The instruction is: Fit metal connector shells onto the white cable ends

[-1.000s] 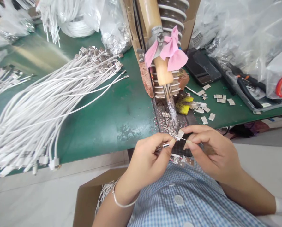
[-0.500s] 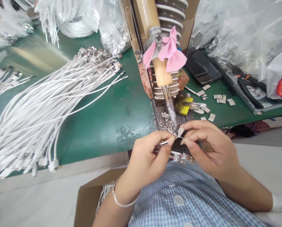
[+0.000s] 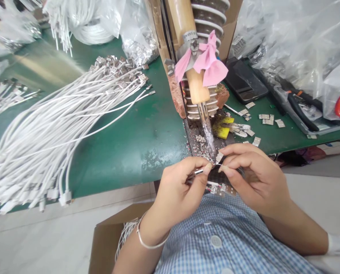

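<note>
Left hand (image 3: 179, 186) pinches thumb and forefinger together, with a small metal connector (image 3: 198, 172) showing between them. Next comes the soldering iron (image 3: 206, 127), its tip pointing down at the fingertips, with wired plugs (image 3: 217, 190) below and a metal plug shell (image 3: 219, 156) just beside the tip. Right hand (image 3: 255, 177) is clamped on a thin wire (image 3: 219, 164), forefinger at that shell, and farther right loose plugs (image 3: 268, 121) lie on the green table (image 3: 288, 142).
</note>
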Available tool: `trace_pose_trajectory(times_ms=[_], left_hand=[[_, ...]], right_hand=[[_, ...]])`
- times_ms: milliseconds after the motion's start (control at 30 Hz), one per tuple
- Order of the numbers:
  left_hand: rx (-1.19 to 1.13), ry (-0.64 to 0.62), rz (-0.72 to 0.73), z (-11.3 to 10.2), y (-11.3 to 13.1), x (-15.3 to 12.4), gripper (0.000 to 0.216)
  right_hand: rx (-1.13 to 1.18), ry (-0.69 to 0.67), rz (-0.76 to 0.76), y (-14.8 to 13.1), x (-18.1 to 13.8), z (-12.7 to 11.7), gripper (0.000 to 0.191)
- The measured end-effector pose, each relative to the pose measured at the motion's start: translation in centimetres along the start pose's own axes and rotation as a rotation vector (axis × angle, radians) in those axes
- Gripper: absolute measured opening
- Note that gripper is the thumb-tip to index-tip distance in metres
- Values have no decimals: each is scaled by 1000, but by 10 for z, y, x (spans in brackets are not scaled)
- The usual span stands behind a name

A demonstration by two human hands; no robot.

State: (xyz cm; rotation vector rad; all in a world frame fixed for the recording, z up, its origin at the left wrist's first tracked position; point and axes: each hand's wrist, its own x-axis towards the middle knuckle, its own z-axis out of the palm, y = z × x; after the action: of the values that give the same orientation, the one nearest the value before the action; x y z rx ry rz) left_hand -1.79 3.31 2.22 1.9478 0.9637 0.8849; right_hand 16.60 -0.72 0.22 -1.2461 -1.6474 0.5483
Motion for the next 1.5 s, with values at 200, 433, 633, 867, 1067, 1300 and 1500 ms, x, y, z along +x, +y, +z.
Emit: trace_pose_trajectory(times_ms=[200, 433, 633, 867, 1067, 1300, 1500], left_hand=[[17, 12, 13, 1, 2, 2, 11], [13, -2, 9, 0, 0, 0, 12], [14, -2, -8, 0, 2, 0, 11], [7, 7, 2, 1, 2, 1, 15], [5, -8, -22, 0, 2, 0, 13], [-1, -11, -37, 1, 2, 0, 13], [-15, -10, -35, 1, 2, -1, 12]], right_hand=[[23, -5, -7, -1, -1, -2, 17], [15, 18, -21, 0, -1, -1, 17], [-4, 18, -9, 2, 0, 0, 14], [-22, 42, -31, 2, 2, 0, 13], [-22, 29, -34, 0, 2, -1, 15], [-18, 39, -48, -2, 1, -1, 17], [-37, 40, -58, -2, -1, -1, 18]])
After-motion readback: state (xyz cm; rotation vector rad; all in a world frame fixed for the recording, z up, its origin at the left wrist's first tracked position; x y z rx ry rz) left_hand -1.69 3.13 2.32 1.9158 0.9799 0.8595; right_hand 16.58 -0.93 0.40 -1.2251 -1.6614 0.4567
